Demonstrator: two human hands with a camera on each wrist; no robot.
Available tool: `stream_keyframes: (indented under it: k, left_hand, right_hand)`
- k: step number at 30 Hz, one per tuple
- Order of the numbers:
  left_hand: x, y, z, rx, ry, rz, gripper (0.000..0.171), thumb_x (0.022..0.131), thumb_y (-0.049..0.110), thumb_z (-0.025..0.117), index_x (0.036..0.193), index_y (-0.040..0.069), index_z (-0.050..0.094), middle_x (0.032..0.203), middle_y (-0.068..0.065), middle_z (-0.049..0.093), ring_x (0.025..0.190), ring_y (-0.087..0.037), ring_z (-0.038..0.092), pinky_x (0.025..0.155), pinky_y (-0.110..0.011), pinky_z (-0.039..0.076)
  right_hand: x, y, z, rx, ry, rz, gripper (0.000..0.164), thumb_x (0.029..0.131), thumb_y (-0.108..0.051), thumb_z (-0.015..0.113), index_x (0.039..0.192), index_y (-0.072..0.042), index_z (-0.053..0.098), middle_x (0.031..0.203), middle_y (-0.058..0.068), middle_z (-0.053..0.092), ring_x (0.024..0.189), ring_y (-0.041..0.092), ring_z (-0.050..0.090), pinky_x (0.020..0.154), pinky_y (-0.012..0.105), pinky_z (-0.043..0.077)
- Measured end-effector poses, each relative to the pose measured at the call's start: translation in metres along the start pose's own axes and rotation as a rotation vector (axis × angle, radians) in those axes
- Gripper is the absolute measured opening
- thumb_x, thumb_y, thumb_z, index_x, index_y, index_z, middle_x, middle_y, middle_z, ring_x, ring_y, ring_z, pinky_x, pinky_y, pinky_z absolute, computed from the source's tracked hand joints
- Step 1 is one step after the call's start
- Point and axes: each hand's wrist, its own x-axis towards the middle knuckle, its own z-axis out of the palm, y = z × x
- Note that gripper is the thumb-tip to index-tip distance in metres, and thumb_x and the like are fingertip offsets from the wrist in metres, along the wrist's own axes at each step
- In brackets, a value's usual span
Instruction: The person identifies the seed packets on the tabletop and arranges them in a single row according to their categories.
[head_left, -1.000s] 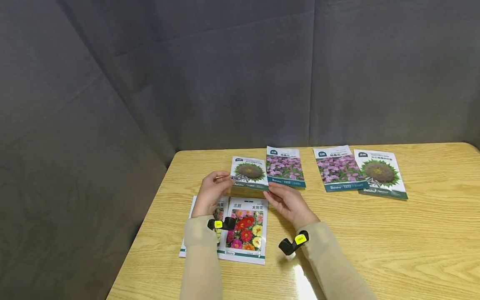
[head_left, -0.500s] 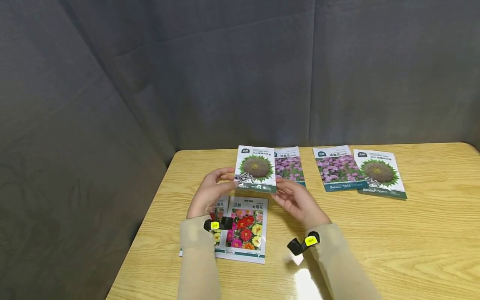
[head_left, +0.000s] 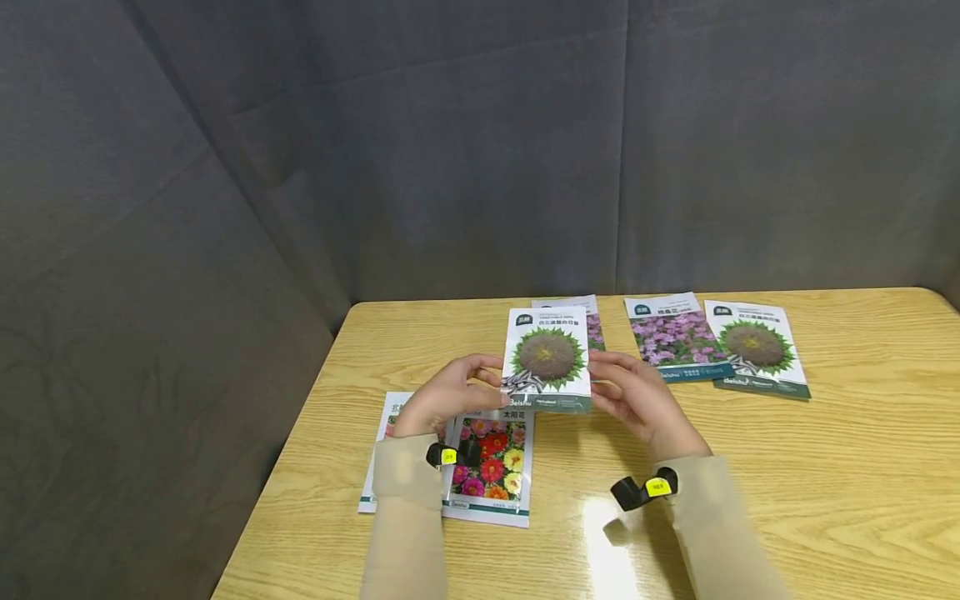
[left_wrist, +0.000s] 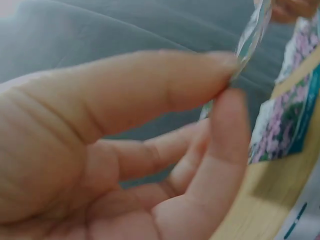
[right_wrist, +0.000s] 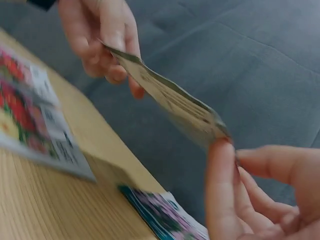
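Observation:
A white sunflower seed packet (head_left: 546, 358) with a green lower band is held up above the table between both hands. My left hand (head_left: 454, 392) pinches its left edge between thumb and forefinger, as the left wrist view shows up close. At the opposite edge, my right hand (head_left: 637, 400) pinches the packet with thumb and finger. The right wrist view shows the packet's back (right_wrist: 170, 95) stretched between the two hands. Partly hidden behind it lies a purple-flower seed packet (head_left: 595, 329). Two red-and-yellow flower seed packets (head_left: 491, 467) lie side by side below, partly covered by my left hand and wrist.
To the right, another purple-flower packet (head_left: 675, 337) overlaps a second sunflower packet (head_left: 759, 346). All rest on a wooden table (head_left: 862, 475). A dark grey curtain (head_left: 480, 150) hangs behind the table and along its left side.
Both hands have carried the sunflower packet to the right and raised it nearer to the camera. It now covers much of the purple-flower packet behind. The packets on the table lie as before.

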Motion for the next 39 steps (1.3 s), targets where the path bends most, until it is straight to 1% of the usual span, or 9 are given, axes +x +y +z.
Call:
stream_keyframes:
  k: [2,4,9,12,17,19,22,27,39]
  left_hand:
    - [0.001,-0.001,0.002,0.003,-0.047,-0.011,0.057,0.090,0.013,0.075,0.141,0.006,0.052,0.118,-0.016,0.056,0.088,-0.031,0.064,0.080,-0.048,0.054]
    - [0.002,-0.001,0.004,0.017,-0.081,-0.023,0.049,0.091,0.013,0.074,0.135,0.004,0.054,0.113,-0.015,0.058,0.083,-0.029,0.067,0.074,-0.044,0.054]
    - [0.006,-0.001,0.009,0.025,-0.136,-0.026,0.025,0.097,0.012,0.067,0.116,-0.001,0.059,0.093,-0.012,0.067,0.074,-0.021,0.071,0.068,-0.037,0.059]
    - [0.008,-0.001,0.011,0.008,-0.168,-0.025,0.023,0.100,0.009,0.064,0.118,-0.001,0.057,0.087,-0.013,0.069,0.072,-0.023,0.072,0.065,-0.032,0.060]
    - [0.013,-0.004,0.017,0.013,-0.188,-0.042,0.021,0.103,0.008,0.058,0.121,-0.002,0.054,0.089,-0.015,0.069,0.073,-0.022,0.074,0.065,-0.030,0.061]
    - [0.015,-0.006,0.020,0.021,-0.184,-0.047,0.017,0.104,0.007,0.055,0.117,-0.003,0.055,0.089,-0.015,0.068,0.073,-0.020,0.073,0.066,-0.031,0.061]
    - [0.018,-0.008,0.024,0.035,-0.188,-0.058,0.014,0.105,0.006,0.052,0.113,-0.004,0.058,0.088,-0.015,0.069,0.072,-0.016,0.072,0.067,-0.030,0.061]
    - [0.020,-0.011,0.030,0.047,-0.213,-0.095,0.016,0.105,0.006,0.052,0.106,-0.006,0.063,0.084,-0.014,0.069,0.067,-0.014,0.070,0.063,-0.025,0.059]
    - [0.023,-0.015,0.046,0.100,-0.194,-0.180,0.019,0.104,0.005,0.052,0.098,-0.006,0.067,0.078,-0.014,0.067,0.058,-0.013,0.068,0.060,-0.026,0.059]
  right_hand:
    - [-0.003,-0.002,-0.005,-0.084,-0.023,-0.008,0.053,0.103,-0.018,0.060,0.148,0.003,0.040,0.115,0.003,0.055,0.084,0.008,0.064,0.081,0.022,0.058]
    - [-0.006,-0.004,-0.010,-0.164,-0.060,-0.022,0.053,0.103,-0.015,0.059,0.147,0.006,0.038,0.108,0.006,0.056,0.082,0.010,0.064,0.080,0.025,0.059]
    - [-0.015,-0.010,-0.020,-0.288,-0.194,-0.032,0.046,0.100,-0.007,0.057,0.137,0.011,0.037,0.093,0.008,0.060,0.079,0.016,0.065,0.077,0.033,0.061]
    - [-0.019,-0.012,-0.026,-0.319,-0.280,0.004,0.045,0.099,-0.003,0.059,0.134,0.009,0.033,0.089,0.009,0.061,0.078,0.019,0.066,0.077,0.038,0.062]
    - [-0.023,-0.010,-0.031,-0.390,-0.385,0.089,0.054,0.096,0.000,0.060,0.137,0.007,0.025,0.088,0.014,0.059,0.073,0.024,0.067,0.075,0.043,0.062]
    - [-0.023,-0.007,-0.031,-0.416,-0.400,0.114,0.050,0.097,-0.001,0.059,0.134,0.006,0.026,0.086,0.015,0.060,0.069,0.024,0.068,0.072,0.043,0.062]
    - [-0.023,-0.004,-0.028,-0.449,-0.391,0.144,0.035,0.099,-0.004,0.056,0.121,0.005,0.031,0.081,0.016,0.062,0.062,0.021,0.067,0.067,0.040,0.062]
    - [-0.023,-0.002,-0.028,-0.492,-0.379,0.180,0.015,0.101,-0.007,0.051,0.102,0.002,0.040,0.071,0.015,0.065,0.055,0.019,0.067,0.058,0.033,0.061]
    - [-0.020,0.006,-0.031,-0.549,-0.362,0.219,0.017,0.100,-0.006,0.053,0.085,-0.001,0.047,0.067,0.017,0.068,0.057,0.025,0.072,0.055,0.034,0.060]
